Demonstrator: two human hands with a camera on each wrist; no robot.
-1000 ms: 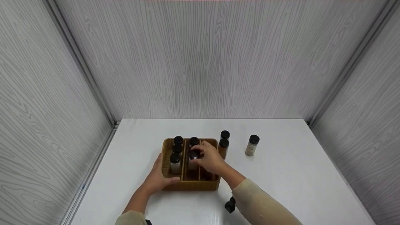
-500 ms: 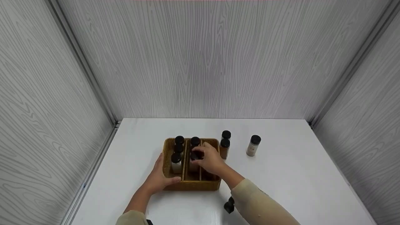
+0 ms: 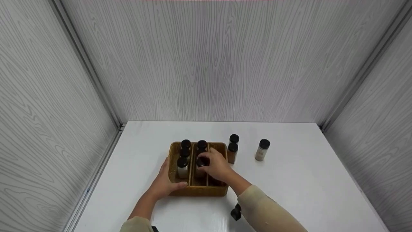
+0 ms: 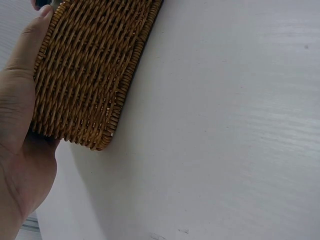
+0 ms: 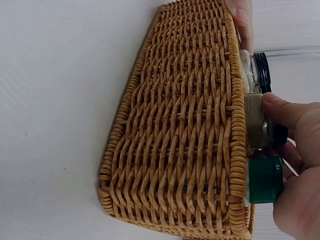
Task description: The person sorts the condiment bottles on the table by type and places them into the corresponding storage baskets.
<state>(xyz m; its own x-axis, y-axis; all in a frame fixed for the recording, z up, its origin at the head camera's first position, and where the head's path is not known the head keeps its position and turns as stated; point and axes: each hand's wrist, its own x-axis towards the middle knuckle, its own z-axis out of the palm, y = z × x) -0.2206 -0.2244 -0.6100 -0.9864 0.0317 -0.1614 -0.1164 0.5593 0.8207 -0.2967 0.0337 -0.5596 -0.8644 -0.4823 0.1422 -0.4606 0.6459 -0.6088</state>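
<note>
A brown wicker basket (image 3: 199,191) with three compartments stands on the white table. My left hand (image 3: 162,184) holds its front left corner, thumb along the front rim and fingers against the left side. My right hand (image 3: 218,165) reaches over the right compartment. It pinches a black-capped spice jar (image 5: 257,120) upright in the middle compartment; the fingers partly cover the cap. Behind this jar stand other dark caps, the rear one (image 3: 202,144) plainest. Several black-capped jars, the front one (image 3: 182,168) whitish, line the left compartment. A green-capped jar (image 5: 265,180) shows below the right hand in the right wrist view.
Two black-capped jars, the nearer one (image 3: 232,153) brown, stand just right of the basket. Another pale jar (image 3: 262,150) stands farther right. A small black object (image 3: 236,212) lies beside the right sleeve. Grey wood-grain panels enclose the table at the back and sides.
The jar in my right hand sits slightly lower in the middle compartment than a second ago. My left hand keeps its place on the basket. The head view has shifted slightly.
</note>
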